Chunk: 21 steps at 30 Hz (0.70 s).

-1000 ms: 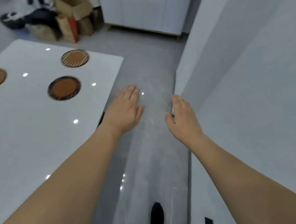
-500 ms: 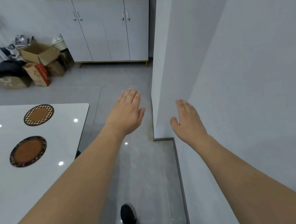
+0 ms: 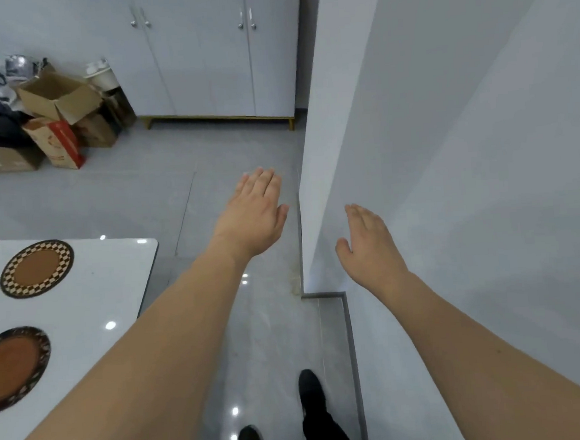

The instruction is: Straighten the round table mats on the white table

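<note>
The white table (image 3: pixel 92 302) fills the lower left, its corner near the middle of the view. Two round mats lie on it: one with a checkered rim (image 3: pixel 37 268) near the far edge, and a brown one with a dark patterned rim (image 3: pixel 10 368) nearer me, cut off by the left edge. My left hand (image 3: pixel 252 219) is stretched out flat over the floor, to the right of the table and touching nothing. My right hand (image 3: pixel 369 245) hangs flat in front of the white wall, also empty. Both hands are well away from the mats.
A white wall corner (image 3: pixel 313 183) juts out close on the right. White cabinets (image 3: pixel 208 53) stand at the back. Cardboard boxes (image 3: pixel 59 126) and dark clutter sit on the grey floor at the back left. My black shoes (image 3: pixel 307 393) show on the floor below.
The view has swung right and up: the table and mats slid to the lower left, a third mat left the frame, the cabinets came into sight. Both hands stay flat and empty.
</note>
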Motion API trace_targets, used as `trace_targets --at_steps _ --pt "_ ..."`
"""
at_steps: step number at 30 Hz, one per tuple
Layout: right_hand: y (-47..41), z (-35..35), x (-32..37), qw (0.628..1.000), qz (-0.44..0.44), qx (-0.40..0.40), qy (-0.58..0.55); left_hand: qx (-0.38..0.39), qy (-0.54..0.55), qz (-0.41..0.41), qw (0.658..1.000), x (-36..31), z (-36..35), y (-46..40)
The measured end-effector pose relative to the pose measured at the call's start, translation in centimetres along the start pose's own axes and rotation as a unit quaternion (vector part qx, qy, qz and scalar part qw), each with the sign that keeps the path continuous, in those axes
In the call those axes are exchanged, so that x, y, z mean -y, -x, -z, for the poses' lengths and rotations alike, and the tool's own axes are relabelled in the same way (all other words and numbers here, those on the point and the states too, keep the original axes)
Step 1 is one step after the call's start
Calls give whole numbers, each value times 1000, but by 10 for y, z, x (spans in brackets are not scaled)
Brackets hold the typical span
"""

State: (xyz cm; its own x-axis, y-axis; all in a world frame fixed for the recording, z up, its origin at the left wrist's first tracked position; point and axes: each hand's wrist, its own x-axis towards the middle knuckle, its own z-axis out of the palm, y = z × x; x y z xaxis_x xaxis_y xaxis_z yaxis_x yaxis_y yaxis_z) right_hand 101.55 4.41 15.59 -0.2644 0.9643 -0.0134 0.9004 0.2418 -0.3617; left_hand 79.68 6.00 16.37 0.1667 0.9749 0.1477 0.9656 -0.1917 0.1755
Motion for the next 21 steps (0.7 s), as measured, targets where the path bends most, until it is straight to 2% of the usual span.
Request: trace_targets --at_steps 5,9,15,21 --pt "-65 -16 9 995 89 53 4 -2 3 71 997 22 -11 -20" --pt "-106 -40 42 986 134 101 3 -11 14 147 989 59 -16 -7" --pt "-123 -92 136 956 242 165 3 -17 1 289 957 132 -22 76" --pt "-95 -157 237 902 368 226 11 -30 -2 427 904 183 -30 191"
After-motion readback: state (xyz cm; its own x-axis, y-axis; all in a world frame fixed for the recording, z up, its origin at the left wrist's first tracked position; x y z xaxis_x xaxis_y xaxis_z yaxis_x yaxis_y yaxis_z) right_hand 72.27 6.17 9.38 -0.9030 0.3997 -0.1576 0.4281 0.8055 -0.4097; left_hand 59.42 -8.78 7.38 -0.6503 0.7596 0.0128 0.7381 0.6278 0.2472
